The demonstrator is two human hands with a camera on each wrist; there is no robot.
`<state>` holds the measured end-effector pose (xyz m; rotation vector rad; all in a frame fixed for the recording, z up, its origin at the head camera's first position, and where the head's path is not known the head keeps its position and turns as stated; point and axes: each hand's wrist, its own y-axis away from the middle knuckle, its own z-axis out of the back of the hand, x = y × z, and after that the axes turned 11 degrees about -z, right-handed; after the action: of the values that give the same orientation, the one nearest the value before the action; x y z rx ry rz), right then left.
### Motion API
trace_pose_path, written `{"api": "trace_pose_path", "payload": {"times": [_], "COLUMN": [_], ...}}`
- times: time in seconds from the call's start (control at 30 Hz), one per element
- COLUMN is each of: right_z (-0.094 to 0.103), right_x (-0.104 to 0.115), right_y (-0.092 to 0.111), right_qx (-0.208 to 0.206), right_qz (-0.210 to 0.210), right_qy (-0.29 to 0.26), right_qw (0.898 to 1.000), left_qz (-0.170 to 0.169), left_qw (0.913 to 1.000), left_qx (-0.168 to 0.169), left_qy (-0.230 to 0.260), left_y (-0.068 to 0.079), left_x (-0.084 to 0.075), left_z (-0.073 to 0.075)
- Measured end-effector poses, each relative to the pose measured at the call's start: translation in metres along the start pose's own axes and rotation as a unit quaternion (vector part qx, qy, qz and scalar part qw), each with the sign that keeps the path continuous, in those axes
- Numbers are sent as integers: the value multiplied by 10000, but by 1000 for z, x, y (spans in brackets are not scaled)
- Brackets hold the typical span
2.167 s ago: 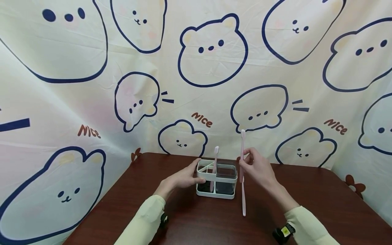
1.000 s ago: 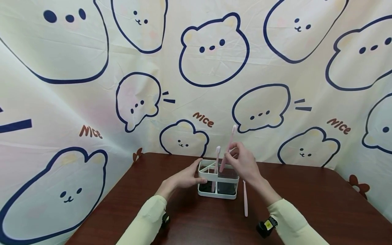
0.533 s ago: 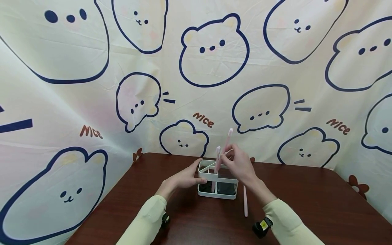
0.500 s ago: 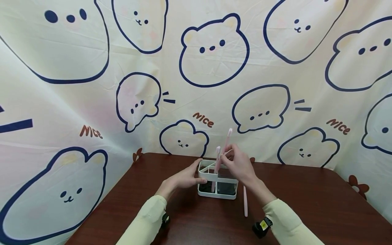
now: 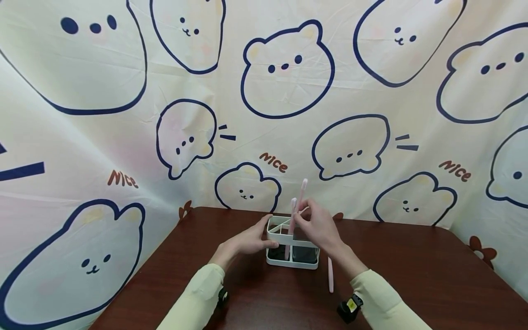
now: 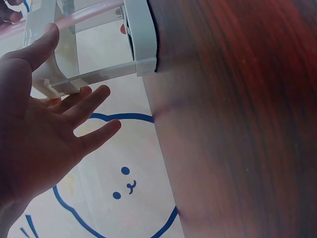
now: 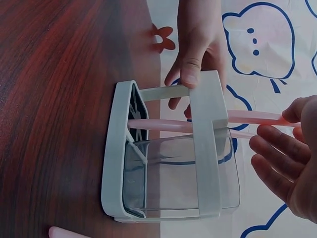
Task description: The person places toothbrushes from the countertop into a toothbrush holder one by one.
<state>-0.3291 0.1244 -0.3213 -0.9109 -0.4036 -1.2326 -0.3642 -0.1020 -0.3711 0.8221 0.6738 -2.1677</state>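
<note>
A white toothbrush holder (image 5: pixel 305 244) with a divided upper frame stands on the table. My left hand (image 5: pixel 246 239) grips its left side, thumb on the upper frame (image 7: pixel 205 144) and fingers behind. A pink toothbrush (image 5: pixel 287 251) stands in the holder, head up. My right hand (image 5: pixel 321 227) pinches another pink toothbrush (image 5: pixel 303 189) between thumb and fingers, head up and leaning right. Its lower end is at the narrow slot beside the standing brush. A clear cup (image 7: pixel 173 168) sits in the holder's right compartment, below my right hand.
A third pink toothbrush (image 5: pixel 330 277) lies on the dark brown wooden table (image 5: pixel 264 298), right of the holder and below my right forearm. Cloth (image 5: pixel 284 133) printed with bear faces hangs behind the table and along its sides.
My right hand has carried its toothbrush left from beside the holder to above it, then lowered it by the standing brush. My left hand stays on the holder.
</note>
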Motion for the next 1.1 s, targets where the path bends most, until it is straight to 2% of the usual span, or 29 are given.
{"api": "trace_pose_path", "payload": {"times": [0.37,0.67,0.83,0.97,1.1], "right_z": [-9,-14,-15,-17,-20], "right_x": [-4,-9,-12,-16,-21], "right_y": [3,5,6,6,5], "right_qx": [68,60,11,-58,-226], "right_qz": [-279,-222,-185,-19,424], "right_qy": [283,431,683,925,1372], "right_qw": [9992,9988,9975,9957,9894], "left_qz": [-44,-61,-38,-32,-35], "left_qw": [10000,10000,10000,10000,10000], "left_qx": [-19,0,-16,-11,-2], "left_qy": [17,22,-13,-3,21], "left_y": [0,-1,-1,0,0], "left_x": [0,1,1,2,3], "left_z": [1,0,0,0,-1]}}
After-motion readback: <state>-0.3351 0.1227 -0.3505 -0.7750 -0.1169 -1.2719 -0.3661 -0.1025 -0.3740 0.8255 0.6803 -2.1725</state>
